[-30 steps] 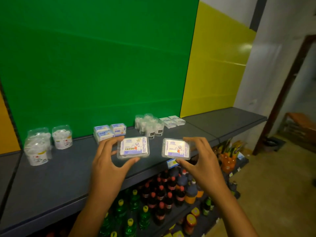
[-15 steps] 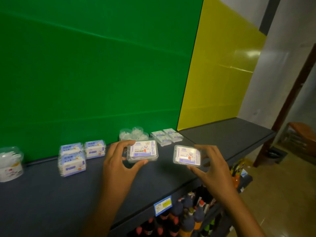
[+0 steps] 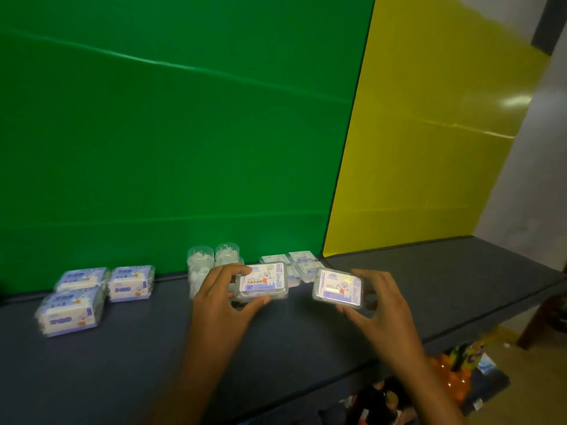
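Note:
My left hand [image 3: 225, 305] grips a small clear plastic box [image 3: 264, 280] with a white and blue label, thumb below and fingers on its far edge. A second box of the same kind [image 3: 337, 287] is held in my right hand [image 3: 379, 308], tilted toward me. Both boxes hang just above the dark grey shelf [image 3: 122, 363], in front of several like boxes [image 3: 302, 265] lying flat near the back wall.
Three blue-and-white wrapped packs [image 3: 101, 289] lie at the left of the shelf. Clear round tubs of white sticks [image 3: 213, 259] stand behind my left hand. A green panel [image 3: 168, 133] and a yellow panel [image 3: 429, 148] back the shelf. Bottles [image 3: 454, 372] fill the lower shelf.
Both hands have carried their boxes forward toward the flat boxes at the back of the shelf. The view has swung right and closer, so the left tubs have dropped out of sight.

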The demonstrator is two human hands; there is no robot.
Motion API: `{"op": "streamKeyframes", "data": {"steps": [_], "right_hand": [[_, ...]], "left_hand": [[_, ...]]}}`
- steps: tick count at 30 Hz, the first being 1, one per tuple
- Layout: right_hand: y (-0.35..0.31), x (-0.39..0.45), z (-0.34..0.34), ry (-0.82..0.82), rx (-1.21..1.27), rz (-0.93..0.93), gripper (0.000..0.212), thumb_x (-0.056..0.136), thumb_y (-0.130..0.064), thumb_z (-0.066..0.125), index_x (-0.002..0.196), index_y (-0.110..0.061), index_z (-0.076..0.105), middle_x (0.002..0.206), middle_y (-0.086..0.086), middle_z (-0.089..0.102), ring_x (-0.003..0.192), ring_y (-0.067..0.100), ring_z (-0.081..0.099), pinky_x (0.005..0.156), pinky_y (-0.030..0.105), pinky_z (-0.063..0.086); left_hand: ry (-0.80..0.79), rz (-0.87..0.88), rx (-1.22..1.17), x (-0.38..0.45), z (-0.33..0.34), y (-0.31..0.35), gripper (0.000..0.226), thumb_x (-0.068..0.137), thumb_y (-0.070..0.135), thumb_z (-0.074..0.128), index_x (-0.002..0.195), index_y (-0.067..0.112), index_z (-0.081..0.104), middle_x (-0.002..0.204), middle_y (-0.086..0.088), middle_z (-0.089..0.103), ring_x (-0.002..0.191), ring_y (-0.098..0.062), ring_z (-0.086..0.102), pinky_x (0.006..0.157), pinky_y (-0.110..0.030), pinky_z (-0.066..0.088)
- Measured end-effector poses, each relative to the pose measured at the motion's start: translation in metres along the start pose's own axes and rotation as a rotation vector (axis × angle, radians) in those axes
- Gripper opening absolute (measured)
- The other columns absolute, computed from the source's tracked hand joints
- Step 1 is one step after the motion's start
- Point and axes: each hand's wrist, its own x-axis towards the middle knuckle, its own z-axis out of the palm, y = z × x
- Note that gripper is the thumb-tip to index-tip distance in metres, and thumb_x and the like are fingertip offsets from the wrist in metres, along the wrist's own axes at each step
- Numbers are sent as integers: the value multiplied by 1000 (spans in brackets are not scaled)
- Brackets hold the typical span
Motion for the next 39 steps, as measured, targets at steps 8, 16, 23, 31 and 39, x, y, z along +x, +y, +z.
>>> {"op": "streamKeyframes", "data": {"steps": [8, 16, 23, 31, 39], "right_hand": [[76, 51, -1, -79, 135, -81, 60, 67, -10, 88, 118, -22, 59, 111, -8, 54, 100, -17, 51, 72, -1, 39], [120, 69, 17, -201, 228, -83, 61, 69, -14, 87, 119, -27, 56, 111, -12, 52, 100, -11, 52, 74, 2, 42], [140, 89, 21, -241, 235, -97, 59, 70, -19, 87, 122, -23, 59, 112, -8, 55, 95, -7, 53, 70, 5, 43], [153, 118, 33, -409, 234, -122, 52, 71, -27, 86, 114, -34, 58, 111, -16, 58, 94, -1, 56, 70, 5, 43], [164, 115, 63, -516, 205, -98, 49, 70, -28, 87, 109, -33, 58, 102, -11, 55, 87, 2, 53, 68, 8, 41]], "left_hand": [[10, -28, 207, 0, 83, 4, 50, 63, 23, 87, 104, 21, 61, 107, 7, 59, 97, -4, 57, 81, -8, 42], [-90, -251, 385, 9, 147, -5, 61, 64, 32, 85, 116, 21, 55, 114, -3, 62, 101, -19, 60, 84, -26, 48], [-125, -417, 502, 8, 166, -8, 63, 72, 32, 79, 125, 22, 46, 116, -4, 65, 105, -23, 61, 81, -32, 48], [-164, -405, 570, 8, 167, -7, 65, 79, 42, 71, 132, 23, 40, 124, -1, 57, 115, -20, 52, 88, -33, 46], [-242, -146, 827, 34, 141, 13, 49, 86, 43, 62, 128, 24, 48, 125, -1, 51, 112, -20, 51, 88, -29, 42]]}}
